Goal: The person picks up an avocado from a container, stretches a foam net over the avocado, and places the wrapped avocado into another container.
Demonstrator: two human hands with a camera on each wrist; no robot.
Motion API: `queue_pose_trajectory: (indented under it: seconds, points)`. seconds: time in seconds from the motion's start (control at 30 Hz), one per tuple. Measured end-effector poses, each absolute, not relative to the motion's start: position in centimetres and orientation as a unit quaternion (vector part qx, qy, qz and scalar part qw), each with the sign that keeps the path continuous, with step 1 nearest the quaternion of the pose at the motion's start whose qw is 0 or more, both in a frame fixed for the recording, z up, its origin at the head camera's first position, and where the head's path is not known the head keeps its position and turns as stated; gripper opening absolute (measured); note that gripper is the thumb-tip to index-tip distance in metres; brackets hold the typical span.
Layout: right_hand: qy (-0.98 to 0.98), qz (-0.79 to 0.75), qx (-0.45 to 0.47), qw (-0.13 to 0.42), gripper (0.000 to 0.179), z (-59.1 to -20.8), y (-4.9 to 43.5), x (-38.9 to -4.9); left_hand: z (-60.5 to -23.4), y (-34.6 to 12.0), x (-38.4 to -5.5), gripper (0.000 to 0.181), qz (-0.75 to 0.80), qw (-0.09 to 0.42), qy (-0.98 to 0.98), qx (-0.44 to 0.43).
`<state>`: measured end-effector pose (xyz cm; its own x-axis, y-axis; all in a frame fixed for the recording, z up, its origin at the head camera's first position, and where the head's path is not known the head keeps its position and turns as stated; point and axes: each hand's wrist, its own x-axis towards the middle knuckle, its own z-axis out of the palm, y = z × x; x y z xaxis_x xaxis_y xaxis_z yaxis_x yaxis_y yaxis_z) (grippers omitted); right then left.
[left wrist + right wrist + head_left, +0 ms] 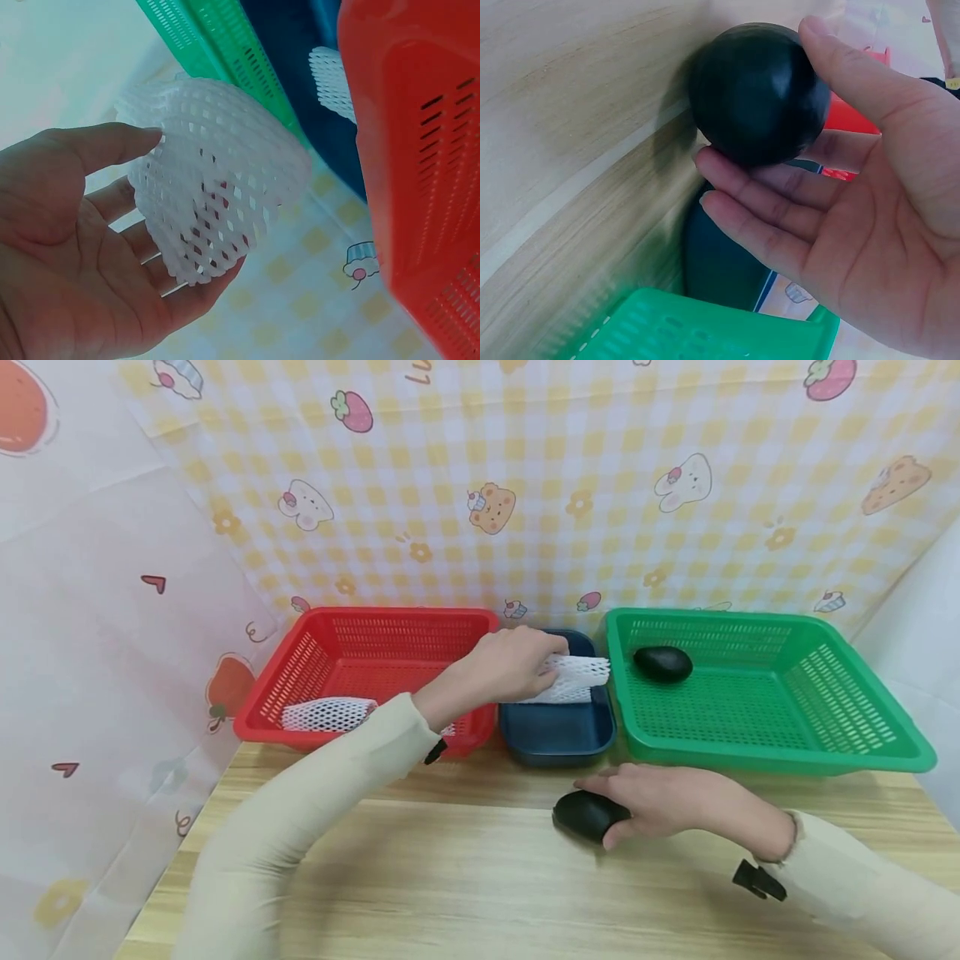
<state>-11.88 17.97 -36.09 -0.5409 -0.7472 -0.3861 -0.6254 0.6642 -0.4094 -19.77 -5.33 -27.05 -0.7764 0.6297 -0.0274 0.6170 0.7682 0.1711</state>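
Observation:
My left hand (pixel 513 664) pinches a white foam fruit net (pixel 583 671) between thumb and fingers, over the dark blue basin (pixel 558 747). In the left wrist view this foam net (pixel 217 172) looks slack, with light showing through its holes. A second foam net (pixel 331 81) lies in the basin. In front of the baskets my right hand (pixel 667 797) grips a smooth black avocado (pixel 588 816), low over the table. The right wrist view shows the thumb on one side of the avocado (pixel 757 94) and the fingers on the other.
The red basket (pixel 487 727) on the left has a netted item (pixel 330 715) in it, partly behind my left forearm. The green basket (pixel 750 756) on the right contains another black avocado (pixel 663 664). A patterned cloth (pixel 525 485) hangs behind the wooden table (pixel 420 877).

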Motion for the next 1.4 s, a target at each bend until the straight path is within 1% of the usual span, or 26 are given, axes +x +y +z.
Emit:
queue_pose_trajectory:
  seconds: [0.17, 0.4, 0.7, 0.87, 1.03, 1.2, 1.4]
  points:
    - [0.871, -0.117, -0.398, 0.264, 0.077, -35.9, 18.0, -11.8, -26.5, -6.4, -18.6, 0.047, 0.079, 0.038, 0.937, 0.338]
    - [0.874, -0.116, -0.397, 0.254, 0.077, -35.8, 18.1, -11.8, -26.1, -7.9, -17.4, 0.043, 0.107, 0.029, 0.929, 0.353]
    - [0.882, -0.106, -0.388, 0.247, 0.075, -35.2, 18.2, -11.8, -26.2, -9.1, -16.1, 0.048, 0.118, 0.031, 0.925, 0.359]
    - [0.883, -0.102, -0.402, 0.218, 0.072, -34.0, 18.5, -11.5, -26.3, -9.5, -15.8, 0.045, 0.114, 0.021, 0.925, 0.363]
    - [0.887, -0.109, -0.421, 0.157, 0.063, -32.3, 19.0, -11.4, -26.3, -10.2, -15.8, 0.043, 0.127, 0.022, 0.921, 0.369]
    - [0.88, -0.164, -0.444, 0.039, 0.05, -31.5, 19.5, -12.3, -26.2, -10.9, -16.0, 0.042, 0.167, 0.039, 0.914, 0.368]
    - [0.852, -0.231, -0.46, -0.093, 0.045, -31.5, 19.4, -13.6, -25.9, -11.6, -16.3, 0.042, 0.209, 0.063, 0.902, 0.372]
